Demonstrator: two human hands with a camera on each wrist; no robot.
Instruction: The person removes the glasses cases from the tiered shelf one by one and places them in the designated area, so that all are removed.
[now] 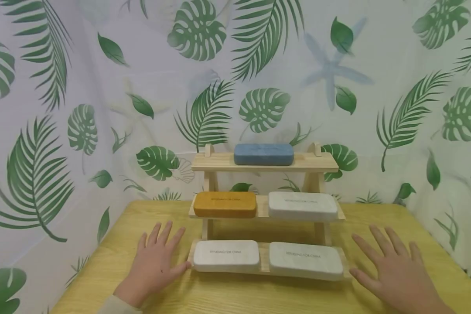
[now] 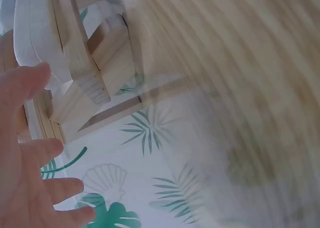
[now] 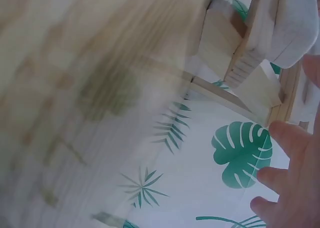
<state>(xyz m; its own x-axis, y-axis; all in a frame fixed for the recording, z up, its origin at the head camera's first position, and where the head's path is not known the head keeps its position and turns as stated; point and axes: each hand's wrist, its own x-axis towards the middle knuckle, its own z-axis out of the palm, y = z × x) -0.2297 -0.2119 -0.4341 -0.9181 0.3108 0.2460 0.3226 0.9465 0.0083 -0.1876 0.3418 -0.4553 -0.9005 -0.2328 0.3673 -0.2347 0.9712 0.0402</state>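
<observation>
A three-tier wooden rack (image 1: pixel 263 223) stands on the table with oblong cases on its shelves. The bottom shelf bears two white cases, one at left (image 1: pixel 226 256) and one at right (image 1: pixel 305 261). On the middle shelf lie an orange case (image 1: pixel 225 204) and another white case (image 1: pixel 302 205); a blue case (image 1: pixel 264 154) sits on top. My left hand (image 1: pixel 155 261), fingers spread, is at the rack's lower left, its thumb tip right at the end of the bottom shelf. At the lower right my right hand (image 1: pixel 396 270) has its fingers spread, thumb pointing toward the bottom shelf's end.
The yellowish wooden table (image 1: pixel 98 285) extends on both sides of the rack. Behind and along the sides hangs a white sheet (image 1: pixel 149 78) printed with green leaves and starfish. Two small wooden pegs (image 1: pixel 317 149) rise from the top shelf's back edge.
</observation>
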